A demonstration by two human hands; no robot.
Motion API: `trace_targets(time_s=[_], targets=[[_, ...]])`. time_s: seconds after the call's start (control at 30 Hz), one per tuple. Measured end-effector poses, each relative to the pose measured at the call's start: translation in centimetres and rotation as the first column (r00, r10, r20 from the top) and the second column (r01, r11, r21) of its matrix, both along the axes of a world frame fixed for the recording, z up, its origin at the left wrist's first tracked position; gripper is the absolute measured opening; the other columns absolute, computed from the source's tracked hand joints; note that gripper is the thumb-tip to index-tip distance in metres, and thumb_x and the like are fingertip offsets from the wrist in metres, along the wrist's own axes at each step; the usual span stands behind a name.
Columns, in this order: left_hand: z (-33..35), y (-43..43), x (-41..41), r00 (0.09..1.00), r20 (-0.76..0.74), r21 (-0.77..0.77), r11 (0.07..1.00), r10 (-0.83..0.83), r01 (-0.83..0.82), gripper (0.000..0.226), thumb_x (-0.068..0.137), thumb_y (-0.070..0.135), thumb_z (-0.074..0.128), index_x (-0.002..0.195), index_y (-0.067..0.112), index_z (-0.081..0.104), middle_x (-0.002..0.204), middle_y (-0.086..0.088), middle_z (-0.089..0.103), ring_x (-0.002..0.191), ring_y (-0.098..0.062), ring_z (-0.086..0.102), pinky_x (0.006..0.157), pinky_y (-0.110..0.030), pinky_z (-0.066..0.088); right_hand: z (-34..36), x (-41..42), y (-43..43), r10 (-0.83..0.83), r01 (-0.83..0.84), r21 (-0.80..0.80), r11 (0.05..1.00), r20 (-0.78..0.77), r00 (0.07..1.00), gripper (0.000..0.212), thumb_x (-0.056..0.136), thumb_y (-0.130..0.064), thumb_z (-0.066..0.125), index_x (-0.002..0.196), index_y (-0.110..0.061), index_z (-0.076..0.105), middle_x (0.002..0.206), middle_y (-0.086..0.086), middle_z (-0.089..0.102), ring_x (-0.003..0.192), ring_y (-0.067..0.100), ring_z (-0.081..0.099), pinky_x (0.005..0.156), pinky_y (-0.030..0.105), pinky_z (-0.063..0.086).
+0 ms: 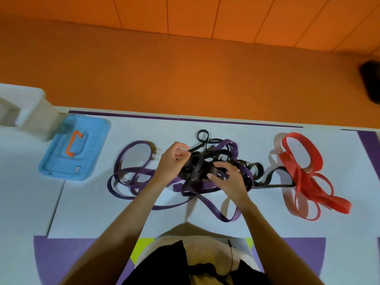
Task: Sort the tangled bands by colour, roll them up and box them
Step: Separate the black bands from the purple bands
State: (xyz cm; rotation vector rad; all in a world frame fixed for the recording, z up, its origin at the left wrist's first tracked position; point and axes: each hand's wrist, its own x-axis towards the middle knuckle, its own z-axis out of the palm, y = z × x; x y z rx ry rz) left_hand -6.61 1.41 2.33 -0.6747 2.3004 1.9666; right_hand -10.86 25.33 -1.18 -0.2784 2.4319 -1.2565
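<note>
A knot of black bands [197,167] and purple bands [131,173] lies in the middle of the white mat. My left hand [172,161] pinches a black band strand at the knot's upper left. My right hand [226,177] rests on the knot with its fingers curled into the black and purple loops. Purple loops spread to the left and trail toward me. The red bands [302,171] lie in their own loose pile to the right, joined to the knot only by a black loop [275,177]. A blue box lid [72,149] with an orange handle lies at the left.
A white open box [26,114] stands at the far left, behind the blue lid. The white mat [246,229] ends at an orange floor beyond. Purple mat sections lie near my knees and at the right edge. A dark shape sits at the far right.
</note>
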Motion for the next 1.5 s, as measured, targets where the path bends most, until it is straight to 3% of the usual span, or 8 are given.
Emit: trace_targets(time_s=[0.13, 0.27, 0.47, 0.67, 0.93, 1.07, 1.33, 1.5], targets=[[-3.1, -0.1, 2.2, 0.976, 0.217, -0.083, 0.996, -0.025, 0.044, 0.042, 0.089, 0.051, 0.078, 0.117, 0.024, 0.062, 0.109, 0.011, 0.071, 0.108, -0.015, 0.070, 0.092, -0.032, 0.055, -1.8, 1.0, 5.8, -0.041, 0.134, 0.464, 0.876, -0.205, 0.978, 0.035, 0.084, -0.036, 0.084, 0.111, -0.021, 0.068, 0.119, 0.001, 0.059, 0.117, 0.029, 0.055, 0.095, 0.042, 0.052], [-5.2, 0.7, 4.2, 0.918, 0.358, -0.315, 0.903, -0.172, 0.292, 0.080, 0.074, 0.065, 0.084, 0.138, 0.026, 0.053, 0.134, 0.009, 0.051, 0.123, -0.016, 0.054, 0.101, -0.042, 0.053, -2.8, 2.4, 7.1, -0.184, 0.001, 0.661, 0.750, 0.207, 0.961, 0.060, 0.090, -0.034, 0.080, 0.137, -0.015, 0.050, 0.127, 0.015, 0.060, 0.115, 0.038, 0.063, 0.090, 0.044, 0.059], [-6.5, 0.4, 5.4, 0.920, 0.317, -0.502, 0.783, -0.229, 0.368, 0.058, 0.094, 0.016, 0.073, 0.144, 0.032, 0.048, 0.146, 0.000, 0.053, 0.120, -0.024, 0.066, 0.091, -0.039, 0.058, -4.1, 3.1, 6.7, -0.488, 0.338, 0.382, 0.860, 0.422, 0.764, 0.030, 0.103, -0.007, 0.061, 0.132, 0.000, 0.055, 0.112, 0.025, 0.071, 0.095, 0.037, 0.073, 0.085, 0.053, 0.064], [-6.3, 1.4, 5.8, 0.909, 0.288, -0.531, 0.740, -0.301, 0.413, 0.058, 0.085, 0.064, 0.073, 0.136, 0.042, 0.056, 0.149, 0.005, 0.043, 0.136, -0.024, 0.049, 0.104, -0.049, 0.051, -2.6, 0.6, 6.9, -0.682, 0.697, 0.050, 0.716, 0.266, 0.681, 0.028, 0.103, -0.013, 0.061, 0.130, -0.006, 0.056, 0.111, 0.019, 0.071, 0.094, 0.031, 0.072, 0.077, 0.047, 0.063], [-8.5, 1.5, 7.2, 0.868, 0.411, -0.645, 0.584, -0.278, 0.493, 0.085, 0.095, 0.042, 0.072, 0.163, 0.044, 0.022, 0.156, -0.007, 0.042, 0.149, -0.035, 0.037, 0.114, -0.059, 0.041, -3.1, 2.5, 3.3, -0.458, 0.424, 0.416, 0.804, -0.022, 0.889, 0.073, 0.095, -0.024, 0.073, 0.159, -0.022, 0.038, 0.161, 0.013, 0.034, 0.151, 0.038, 0.026, 0.120, 0.061, 0.028], [-8.4, 1.6, 8.5, 0.947, 0.225, -0.726, 0.610, -0.227, 0.319, 0.064, 0.102, 0.019, 0.061, 0.160, 0.037, 0.040, 0.146, -0.005, 0.054, 0.137, -0.030, 0.050, 0.109, -0.051, 0.048, -3.9, 4.5, 1.9, -0.175, 0.302, 0.433, 0.849, -0.310, 0.935, 0.037, 0.092, -0.011, 0.073, 0.128, -0.014, 0.066, 0.135, 0.013, 0.056, 0.129, 0.037, 0.051, 0.105, 0.050, 0.041], [-9.2, 4.0, 10.1, 0.878, 0.323, -0.724, 0.505, -0.354, 0.470, 0.048, 0.098, 0.056, 0.059, 0.133, 0.023, 0.059, 0.143, -0.002, 0.049, 0.134, -0.025, 0.048, 0.110, -0.044, 0.046, -4.4, 5.8, -1.0, 0.201, -0.227, 0.354, 0.907, 0.109, 0.973, 0.015, 0.104, -0.020, 0.060, 0.111, -0.010, 0.069, 0.106, 0.012, 0.073, 0.097, 0.033, 0.069, 0.085, 0.041, 0.055], [-9.2, 2.9, 10.2, 0.990, 0.140, -0.448, 0.891, -0.015, 0.077, 0.008, 0.103, 0.026, 0.066, 0.108, 0.019, 0.064, 0.108, 0.004, 0.065, 0.099, -0.011, 0.066, 0.079, -0.013, 0.048, -4.2, 5.2, 0.7, 0.029, -0.024, 0.301, 0.953, -0.011, 1.000, 0.014, 0.100, -0.010, 0.064, 0.111, -0.009, 0.072, 0.108, 0.008, 0.071, 0.095, 0.028, 0.068, 0.084, 0.041, 0.056]])
